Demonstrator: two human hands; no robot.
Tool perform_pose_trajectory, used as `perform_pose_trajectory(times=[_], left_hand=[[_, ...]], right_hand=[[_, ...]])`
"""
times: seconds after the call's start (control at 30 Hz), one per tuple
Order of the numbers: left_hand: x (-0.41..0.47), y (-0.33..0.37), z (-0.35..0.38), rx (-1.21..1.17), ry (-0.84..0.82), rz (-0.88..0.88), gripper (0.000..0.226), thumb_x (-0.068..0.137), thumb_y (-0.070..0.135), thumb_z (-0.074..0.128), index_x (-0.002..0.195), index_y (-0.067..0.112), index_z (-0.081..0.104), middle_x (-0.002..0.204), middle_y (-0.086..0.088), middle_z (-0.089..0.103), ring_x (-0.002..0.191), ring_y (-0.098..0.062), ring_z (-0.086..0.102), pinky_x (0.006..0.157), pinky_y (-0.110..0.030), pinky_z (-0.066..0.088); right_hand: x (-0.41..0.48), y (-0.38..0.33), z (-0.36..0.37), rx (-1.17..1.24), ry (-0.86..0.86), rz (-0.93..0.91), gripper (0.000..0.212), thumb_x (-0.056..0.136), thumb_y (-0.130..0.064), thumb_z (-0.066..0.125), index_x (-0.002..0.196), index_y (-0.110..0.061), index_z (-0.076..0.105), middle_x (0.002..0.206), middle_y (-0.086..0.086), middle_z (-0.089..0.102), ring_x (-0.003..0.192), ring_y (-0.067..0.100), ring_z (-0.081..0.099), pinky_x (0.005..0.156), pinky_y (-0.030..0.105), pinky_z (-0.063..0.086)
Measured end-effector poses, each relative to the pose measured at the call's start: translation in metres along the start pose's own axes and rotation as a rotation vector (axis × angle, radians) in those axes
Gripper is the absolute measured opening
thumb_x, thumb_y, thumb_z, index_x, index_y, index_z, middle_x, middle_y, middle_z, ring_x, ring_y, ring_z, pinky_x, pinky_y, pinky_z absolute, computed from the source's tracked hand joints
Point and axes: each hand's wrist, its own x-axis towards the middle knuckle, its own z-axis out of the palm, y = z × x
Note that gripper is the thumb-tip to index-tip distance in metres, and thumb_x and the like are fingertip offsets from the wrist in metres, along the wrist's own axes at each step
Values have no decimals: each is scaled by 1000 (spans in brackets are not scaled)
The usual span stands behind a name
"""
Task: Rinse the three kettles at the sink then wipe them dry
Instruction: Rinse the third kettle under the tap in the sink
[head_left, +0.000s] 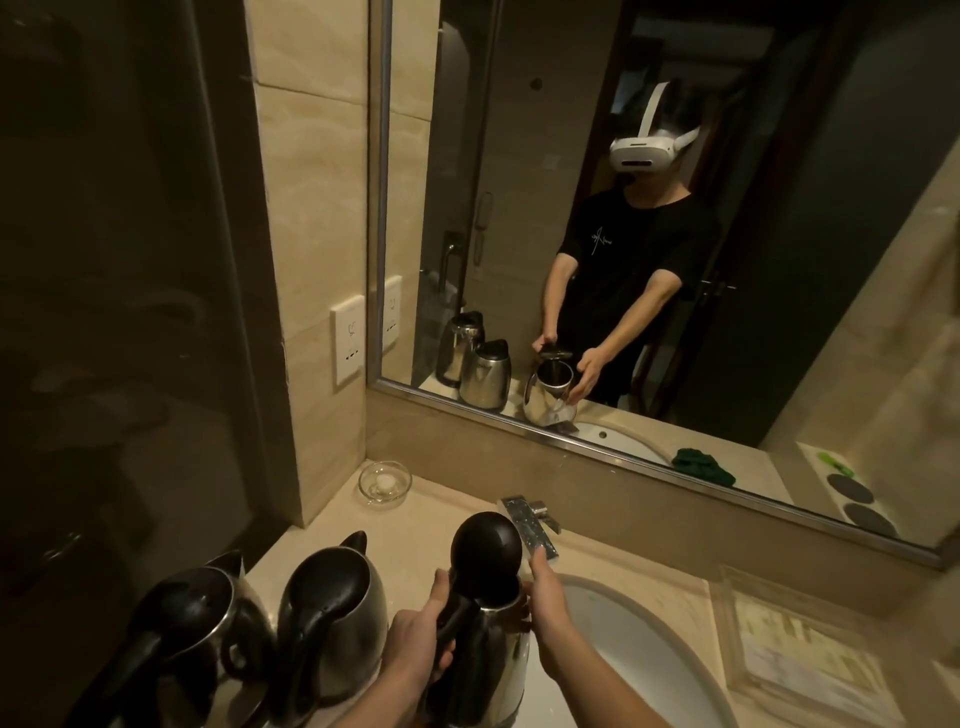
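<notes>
Your left hand (415, 642) is wrapped tight round the black handle of the open kettle (483, 660). You hold the kettle at the left edge of the sink (660, 639), with its lid (485, 543) tipped up. Your right hand (545, 603) is flat with its fingers straight, by the kettle's side. One fingertip reaches up close to the tap (530, 525), but I cannot tell if it touches. Only one hand really holds the kettle. If water rushes in fast, the kettle will get heavy and could tip or slip, as a wet handle is slippery. The lid stands just beside the tap, so it could bump the tap. It could also drop shut and splash water over the counter (457, 499). The middle kettle (332, 618) stands just beside your left wrist, with the left kettle (202, 629) next to it, so a swing of your arm could knock them. The wall socket (347, 338) is up on the left, and splashes that way would be bad. The glass dish (384, 483) behind could break if something hits it.
</notes>
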Motion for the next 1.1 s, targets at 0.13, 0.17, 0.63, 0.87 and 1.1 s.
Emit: perform_pose_trajectory(times=[0.13, 0.17, 0.63, 0.87, 1.1], left_hand=[[-2, -10, 10, -30, -31, -32, 77, 90, 73, 36, 43, 14, 54, 46, -4, 49, 38, -15, 46, 47, -23, 35], [-1, -12, 14, -27, -35, -36, 77, 91, 72, 35, 44, 13, 54, 45, -4, 49, 37, -15, 45, 46, -22, 35], [28, -23, 53, -16, -64, -102, 78, 91, 73, 29, 44, 15, 53, 45, -4, 47, 37, -16, 43, 44, -22, 34], [55, -30, 74, -24, -54, -143, 78, 87, 77, 28, 55, 12, 57, 48, -4, 50, 38, -16, 45, 46, -23, 35], [82, -34, 86, -65, -64, -137, 80, 72, 84, 30, 57, 12, 60, 51, -7, 51, 41, -20, 45, 48, -26, 37]], right_hand=[[1, 7, -11, 1, 14, 56, 80, 91, -70, 23, 142, -12, 43, 137, 15, 51, 126, 32, 47, 92, 40, 39], [0, 8, -14, 2, 20, 66, 82, 90, -72, 24, 142, -12, 43, 137, 15, 52, 126, 32, 48, 91, 39, 39], [37, 11, -50, 13, 46, 154, 82, 90, -71, 23, 145, -12, 38, 140, 14, 50, 129, 33, 45, 104, 47, 36], [69, 9, -70, -51, -6, 230, 74, 95, -65, 21, 142, -11, 42, 131, 15, 55, 124, 35, 48, 105, 48, 34], [97, 3, -81, -64, -72, 150, 60, 99, -57, 21, 143, -21, 40, 117, 12, 55, 96, 23, 51, 91, 42, 40]])
